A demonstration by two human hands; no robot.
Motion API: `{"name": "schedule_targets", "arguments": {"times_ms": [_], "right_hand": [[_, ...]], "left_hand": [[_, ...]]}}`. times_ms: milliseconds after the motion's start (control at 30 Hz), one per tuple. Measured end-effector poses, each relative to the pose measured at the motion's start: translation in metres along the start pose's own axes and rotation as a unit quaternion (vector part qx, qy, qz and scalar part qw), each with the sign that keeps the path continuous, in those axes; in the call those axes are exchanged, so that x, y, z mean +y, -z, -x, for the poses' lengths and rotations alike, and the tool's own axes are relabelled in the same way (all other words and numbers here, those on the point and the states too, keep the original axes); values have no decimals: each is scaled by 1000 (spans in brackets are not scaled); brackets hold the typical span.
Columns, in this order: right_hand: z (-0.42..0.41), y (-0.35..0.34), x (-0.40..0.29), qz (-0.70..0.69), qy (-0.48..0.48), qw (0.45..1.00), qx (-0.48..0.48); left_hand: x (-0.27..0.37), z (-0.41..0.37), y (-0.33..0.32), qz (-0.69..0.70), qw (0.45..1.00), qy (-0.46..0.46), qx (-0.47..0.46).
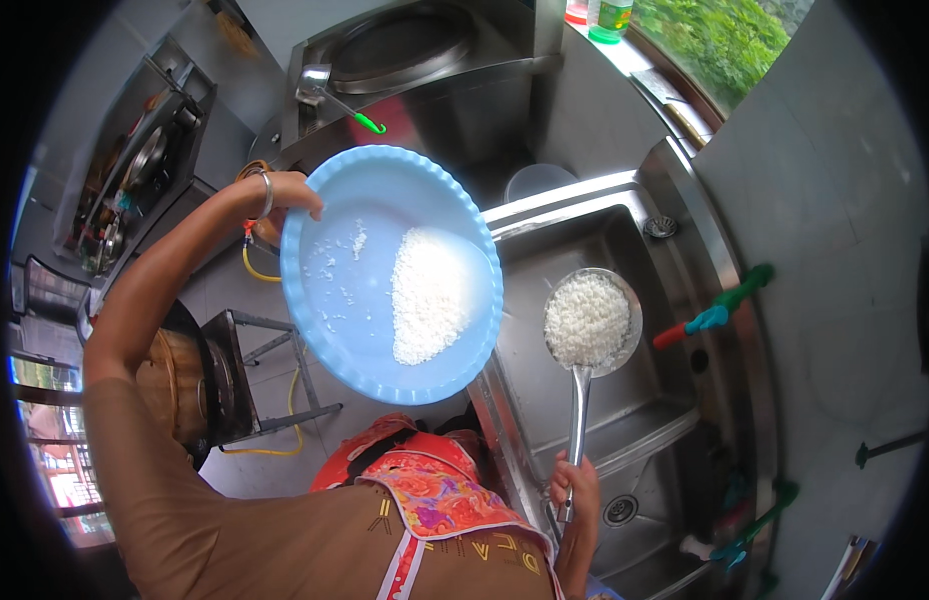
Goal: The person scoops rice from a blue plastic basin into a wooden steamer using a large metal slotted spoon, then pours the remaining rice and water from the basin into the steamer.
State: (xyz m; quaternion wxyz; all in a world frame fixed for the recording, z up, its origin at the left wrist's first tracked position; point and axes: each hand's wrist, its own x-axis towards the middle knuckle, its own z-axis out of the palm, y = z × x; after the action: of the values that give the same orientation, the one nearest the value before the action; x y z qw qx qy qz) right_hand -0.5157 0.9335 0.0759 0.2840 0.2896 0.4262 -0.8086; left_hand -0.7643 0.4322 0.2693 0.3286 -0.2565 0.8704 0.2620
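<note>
My left hand (293,193) grips the rim of a light blue plastic basin (344,300) with a scalloped edge. The basin is held up, beside the sink. A mound of white rice (431,300) lies to one side in it, and loose grains stick to its floor. My right hand (577,484) is closed around the handle of a round metal scoop (581,390), which may be a skimmer. Heaped rice (588,319) fills the scoop, hiding its bottom. The scoop is over the stainless steel sink (536,375), to the right of the basin.
Taps with coloured handles (708,319) stick out above the sink's right side. A wok range (404,45) stands ahead, with a green-handled ladle (341,101) on it. At left are a wooden steamer barrel (172,382), a metal stand (273,345) and a yellow hose (292,405) on the floor.
</note>
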Motion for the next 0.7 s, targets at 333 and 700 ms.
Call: {"name": "schedule_targets", "arguments": {"times_ms": [333, 700], "right_hand": [[1, 3, 3, -10, 5, 1000, -8], [2, 3, 5, -7, 11, 1000, -9]], "left_hand": [[4, 7, 0, -16, 1000, -7, 1], [7, 1, 2, -19, 1000, 5, 7]]}}
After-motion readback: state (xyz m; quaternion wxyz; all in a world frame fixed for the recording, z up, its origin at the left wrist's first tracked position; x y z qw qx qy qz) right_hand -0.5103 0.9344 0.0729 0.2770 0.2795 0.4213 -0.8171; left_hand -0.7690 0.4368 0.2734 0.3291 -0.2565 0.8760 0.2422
